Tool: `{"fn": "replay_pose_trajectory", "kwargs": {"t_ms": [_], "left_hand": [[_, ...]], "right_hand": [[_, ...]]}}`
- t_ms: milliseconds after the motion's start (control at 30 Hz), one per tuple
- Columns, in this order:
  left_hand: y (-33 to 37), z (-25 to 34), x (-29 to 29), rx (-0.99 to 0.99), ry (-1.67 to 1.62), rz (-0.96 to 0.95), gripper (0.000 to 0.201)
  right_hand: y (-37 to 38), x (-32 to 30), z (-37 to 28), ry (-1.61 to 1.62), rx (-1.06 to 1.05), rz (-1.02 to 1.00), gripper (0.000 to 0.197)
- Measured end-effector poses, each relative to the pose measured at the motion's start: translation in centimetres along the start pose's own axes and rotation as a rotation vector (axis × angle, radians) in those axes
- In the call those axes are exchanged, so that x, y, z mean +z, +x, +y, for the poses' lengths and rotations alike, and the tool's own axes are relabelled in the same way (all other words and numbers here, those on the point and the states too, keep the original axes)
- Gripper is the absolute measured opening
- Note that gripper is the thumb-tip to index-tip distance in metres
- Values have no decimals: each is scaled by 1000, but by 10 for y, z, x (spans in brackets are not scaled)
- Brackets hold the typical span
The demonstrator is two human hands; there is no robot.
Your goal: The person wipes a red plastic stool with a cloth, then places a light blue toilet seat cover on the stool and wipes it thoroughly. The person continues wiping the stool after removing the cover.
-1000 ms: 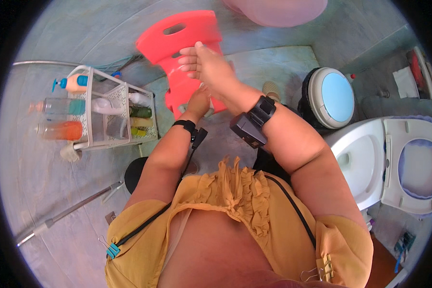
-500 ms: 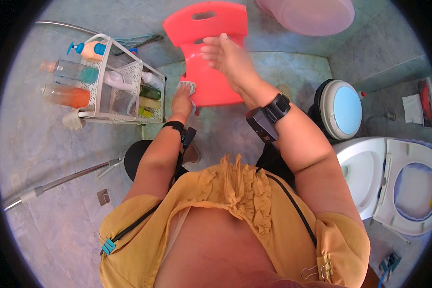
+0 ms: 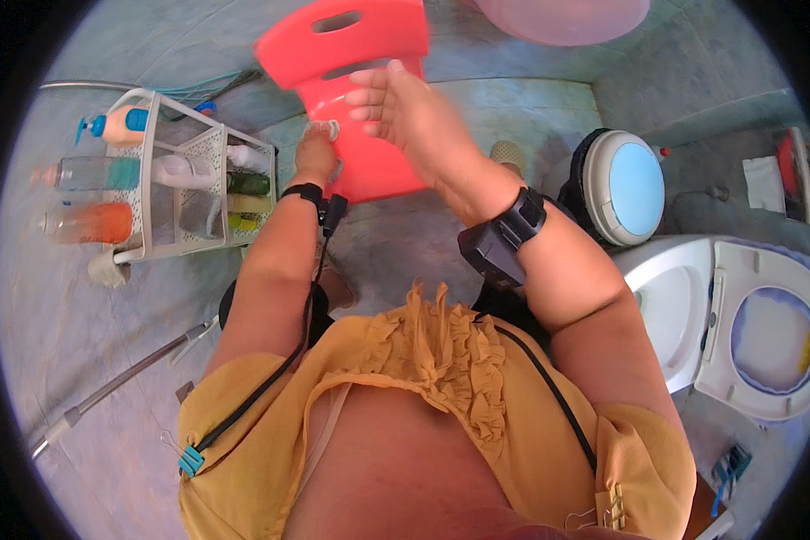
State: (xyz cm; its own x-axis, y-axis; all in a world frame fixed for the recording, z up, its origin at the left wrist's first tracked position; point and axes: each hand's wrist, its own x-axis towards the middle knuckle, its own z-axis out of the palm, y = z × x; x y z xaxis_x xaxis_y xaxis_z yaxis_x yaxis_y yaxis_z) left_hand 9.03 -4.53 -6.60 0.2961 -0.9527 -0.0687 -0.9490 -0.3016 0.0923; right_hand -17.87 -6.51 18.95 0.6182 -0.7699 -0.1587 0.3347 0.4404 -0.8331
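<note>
A red plastic chair (image 3: 373,144) with slots in its backrest stands ahead of me. At the left edge of its seat, my left hand (image 3: 316,155) is closed on a pale cloth (image 3: 334,130). Only a small bit of the cloth shows past the fingers, against the chair. My right hand (image 3: 403,117) is raised over the chair's right part, palm turned left and fingers stretched out, with nothing in it. From this view I cannot tell whether it touches the chair.
To the left, a white shelf rack (image 3: 153,193) carries several bottles. A round bin with a light-blue lid (image 3: 637,186) stands at right, near a white toilet (image 3: 670,310) with its seat raised. A pink basin (image 3: 567,13) is at the top. A metal pole (image 3: 121,382) leans lower left.
My left hand has moved farther up the chair's left edge with the cloth, toward the backrest. The right hand stays raised and open. The whole view has shifted somewhat.
</note>
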Motion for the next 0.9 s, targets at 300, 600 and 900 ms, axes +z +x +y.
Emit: {"fn": "replay_pose_trajectory", "kwargs": {"t_ms": [300, 600, 900], "left_hand": [[44, 3, 3, -48, 48, -49, 55], [8, 4, 27, 124, 179, -78, 61], [-70, 28, 28, 202, -15, 8, 62]], "right_hand": [[3, -8, -3, -5, 8, 46, 51], [7, -6, 5, -10, -32, 18, 51], [9, 1, 12, -31, -50, 10, 52]]}}
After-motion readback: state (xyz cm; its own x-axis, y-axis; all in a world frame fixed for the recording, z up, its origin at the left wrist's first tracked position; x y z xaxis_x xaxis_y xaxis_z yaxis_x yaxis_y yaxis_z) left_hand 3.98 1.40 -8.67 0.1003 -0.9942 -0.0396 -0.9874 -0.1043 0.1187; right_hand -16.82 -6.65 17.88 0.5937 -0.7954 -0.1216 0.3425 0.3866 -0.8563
